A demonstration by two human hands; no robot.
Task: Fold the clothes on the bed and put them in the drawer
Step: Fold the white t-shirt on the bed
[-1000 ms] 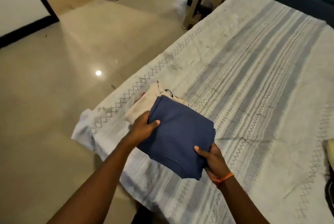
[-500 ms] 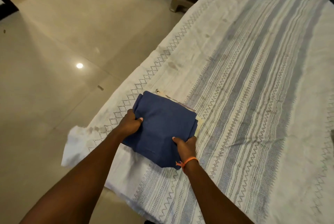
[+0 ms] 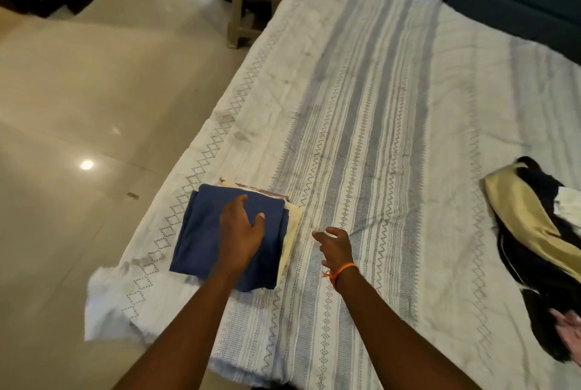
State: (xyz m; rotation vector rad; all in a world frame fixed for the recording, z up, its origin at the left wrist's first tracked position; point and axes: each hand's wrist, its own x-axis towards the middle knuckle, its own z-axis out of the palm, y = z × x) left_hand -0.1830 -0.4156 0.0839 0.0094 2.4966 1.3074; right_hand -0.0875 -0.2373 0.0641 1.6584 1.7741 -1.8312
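Both hands have been taken off the edges of the folded blue garment (image 3: 217, 241), which was gripped from both sides half a second ago. It is now laid on top of the small stack of folded clothes (image 3: 290, 226) near the corner of the bed (image 3: 393, 144). The left hand (image 3: 240, 232) is rested flat on the blue cloth with fingers spread and nothing held. The right hand (image 3: 334, 246) is held above the bedsheet just beside the stack, fingers loosely spread, with nothing in it.

A pile of unfolded clothes (image 3: 534, 232) is seen well apart on the right side of the bed, so more folding is probably left to be done.

Some things could go wrong. The stack is placed close to the bed's edge, so it could be knocked to the floor (image 3: 94, 90) if it is bumped. The blue fold could be pulled open if the left hand is dragged away instead of lifted. The stack could also be tipped if it is picked up unevenly.
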